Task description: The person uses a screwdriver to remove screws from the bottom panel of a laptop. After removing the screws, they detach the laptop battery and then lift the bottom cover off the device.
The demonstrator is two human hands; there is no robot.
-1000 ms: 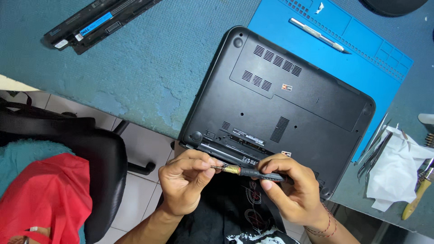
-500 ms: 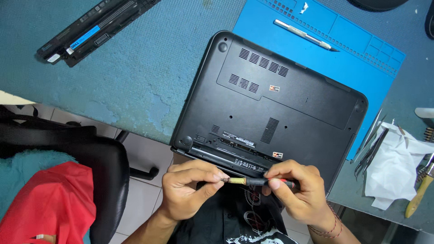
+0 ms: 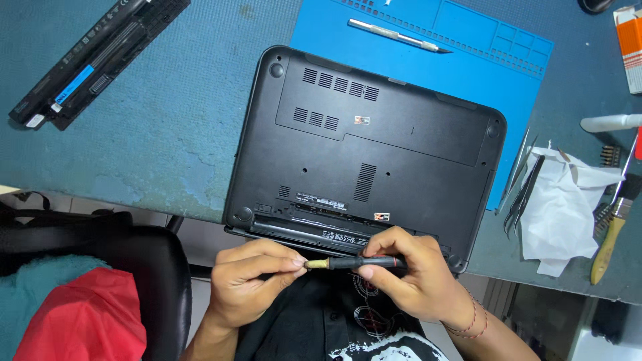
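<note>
The left hand pinches the pale brass-coloured tip of a slim black screwdriver, fingers closed on it. The tool lies level just below the near edge of the upturned black laptop on the bench. The right hand wraps its handle, hiding the far end.

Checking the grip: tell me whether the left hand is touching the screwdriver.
Touching. The head view shows the left hand pinching the pale tip end of the screwdriver between its fingertips.
</note>
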